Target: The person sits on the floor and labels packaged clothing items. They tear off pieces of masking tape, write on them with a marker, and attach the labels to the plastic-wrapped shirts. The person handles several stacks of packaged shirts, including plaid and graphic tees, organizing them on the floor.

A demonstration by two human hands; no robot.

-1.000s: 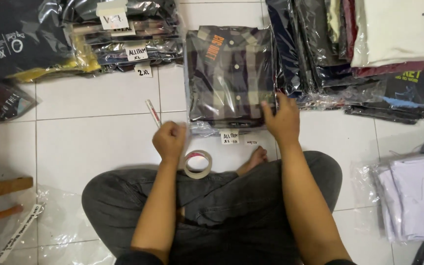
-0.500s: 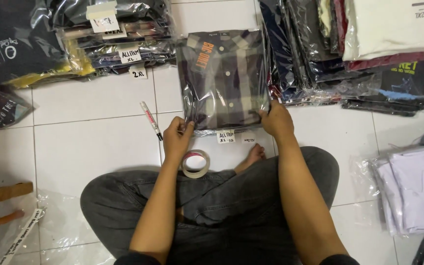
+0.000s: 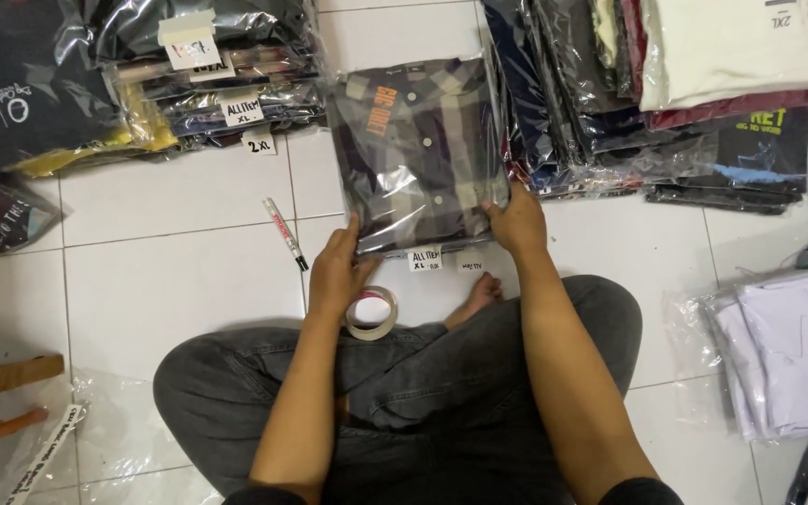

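Note:
A folded plaid shirt in a clear plastic bag (image 3: 415, 150) lies on the white tiled floor in front of me. My left hand (image 3: 339, 271) grips its near left corner. My right hand (image 3: 514, 223) holds the near right edge. Small white paper labels (image 3: 425, 259) lie just under the bag's near edge. A roll of clear tape (image 3: 371, 313) rests on the floor by my left wrist, and a marker pen (image 3: 285, 234) lies to the left of it.
Stacks of bagged clothes (image 3: 208, 79) with paper size tags sit at the back left, more stacks (image 3: 666, 93) at the back right. A bagged white garment (image 3: 787, 355) lies at the right. Wooden sticks (image 3: 2, 379) and loose plastic lie at the left. My crossed legs (image 3: 404, 393) fill the foreground.
My left hand left the tape roll and moved up to the bag's near left corner. Both hands now hold the bagged shirt's near edge.

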